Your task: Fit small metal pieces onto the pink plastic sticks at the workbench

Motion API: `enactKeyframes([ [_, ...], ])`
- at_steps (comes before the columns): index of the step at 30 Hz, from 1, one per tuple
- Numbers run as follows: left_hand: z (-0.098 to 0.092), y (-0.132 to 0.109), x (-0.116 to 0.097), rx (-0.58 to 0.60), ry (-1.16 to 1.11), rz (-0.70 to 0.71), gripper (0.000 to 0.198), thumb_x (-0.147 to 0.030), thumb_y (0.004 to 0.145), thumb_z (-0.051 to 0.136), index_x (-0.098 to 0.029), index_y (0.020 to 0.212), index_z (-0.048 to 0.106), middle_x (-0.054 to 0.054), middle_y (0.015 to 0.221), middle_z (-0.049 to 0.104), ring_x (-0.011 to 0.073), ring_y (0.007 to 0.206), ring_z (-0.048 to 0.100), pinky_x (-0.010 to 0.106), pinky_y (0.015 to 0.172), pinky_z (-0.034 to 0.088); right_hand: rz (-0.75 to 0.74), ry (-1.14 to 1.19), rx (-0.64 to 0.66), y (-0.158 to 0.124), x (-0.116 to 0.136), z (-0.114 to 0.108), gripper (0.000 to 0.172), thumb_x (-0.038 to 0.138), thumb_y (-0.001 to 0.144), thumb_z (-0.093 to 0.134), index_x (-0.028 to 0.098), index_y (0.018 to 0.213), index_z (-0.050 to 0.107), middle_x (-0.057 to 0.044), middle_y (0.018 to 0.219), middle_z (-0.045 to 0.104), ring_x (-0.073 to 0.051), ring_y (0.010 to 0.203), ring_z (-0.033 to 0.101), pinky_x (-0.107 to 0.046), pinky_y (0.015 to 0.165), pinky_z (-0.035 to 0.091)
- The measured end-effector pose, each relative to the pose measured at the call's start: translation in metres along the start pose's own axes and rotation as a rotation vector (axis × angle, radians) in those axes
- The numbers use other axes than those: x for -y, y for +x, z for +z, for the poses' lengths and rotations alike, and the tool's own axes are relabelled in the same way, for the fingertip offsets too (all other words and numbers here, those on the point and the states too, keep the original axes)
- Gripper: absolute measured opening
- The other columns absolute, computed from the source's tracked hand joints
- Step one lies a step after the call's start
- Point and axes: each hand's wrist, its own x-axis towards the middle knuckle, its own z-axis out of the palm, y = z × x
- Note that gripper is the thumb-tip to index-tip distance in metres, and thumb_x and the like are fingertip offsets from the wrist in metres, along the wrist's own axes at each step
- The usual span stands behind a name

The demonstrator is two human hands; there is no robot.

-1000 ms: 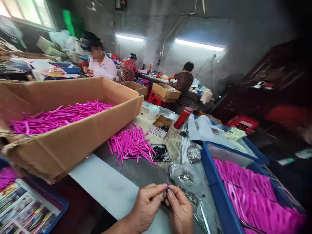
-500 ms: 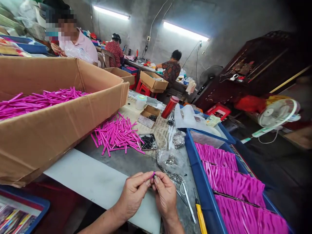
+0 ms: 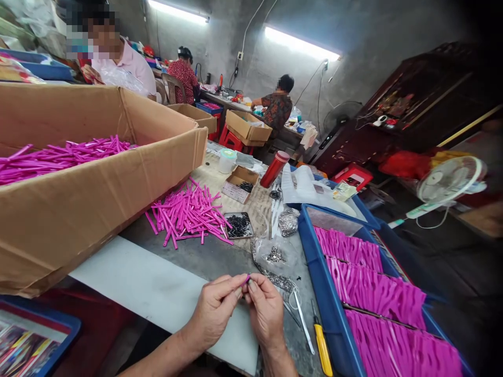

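Note:
Pinched between the fingertips of my left hand [image 3: 218, 309] and my right hand [image 3: 267, 311] is a small magenta piece [image 3: 247, 280], mostly hidden by the fingers. Both hands are closed and meet above the front edge of the table. Beyond them lies a loose pile of magenta strips [image 3: 188, 213]. Beside the pile, a shallow tray [image 3: 252, 234] holds small black parts. A clear plastic bag with small metal parts [image 3: 275, 255] rests just past my fingertips.
A large cardboard box [image 3: 102, 193] of magenta strips stands at left. To the right, a blue crate [image 3: 314, 272] holds rows of magenta strips. Between lie a yellow-handled screwdriver [image 3: 322, 348], white tweezers-like tool [image 3: 303, 322] and red flask [image 3: 275, 169]. Co-workers sit farther back.
My hands stay together on the small magenta piece, with only slight finger movement. The view has shifted a little.

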Motion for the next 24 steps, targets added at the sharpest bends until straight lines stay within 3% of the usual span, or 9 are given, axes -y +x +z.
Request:
enactKeyframes([
  [10,-0.0016,-0.0004,-0.0019,0.016,0.117,0.155,0.030,-0.015,0.080,0.041,-0.018,0.103,0.060,0.004,0.066,0.057,0.0114,0.059,0.052,0.021,0.055,0.044,-0.038,-0.137,-0.016,-0.0010,0.0001,0.0001,0.024,0.039,0.071,0.057,0.015,0.073,0.058,0.002,0.056,0.049,-0.009,0.049,0.040,-0.021,0.046,0.033],
  [16,-0.0004,0.0002,-0.0021,-0.001,0.097,0.098,0.030,-0.016,0.080,0.042,-0.018,0.103,0.060,0.003,0.064,0.057,0.0111,0.056,0.050,0.021,0.053,0.044,-0.104,-0.225,-0.046,-0.0046,0.0025,0.0036,0.024,0.039,0.077,0.049,0.016,0.076,0.057,0.001,0.058,0.050,-0.010,0.052,0.041,-0.021,0.047,0.035],
  [24,-0.0007,0.0002,-0.0034,-0.007,0.097,0.054,0.029,-0.017,0.079,0.043,-0.016,0.100,0.062,0.002,0.060,0.052,0.0105,0.052,0.046,0.020,0.048,0.040,-0.122,-0.298,-0.118,-0.0035,0.0030,0.0016,0.019,0.035,0.071,0.057,0.018,0.077,0.059,0.000,0.067,0.056,-0.012,0.060,0.049,-0.023,0.055,0.041],
])
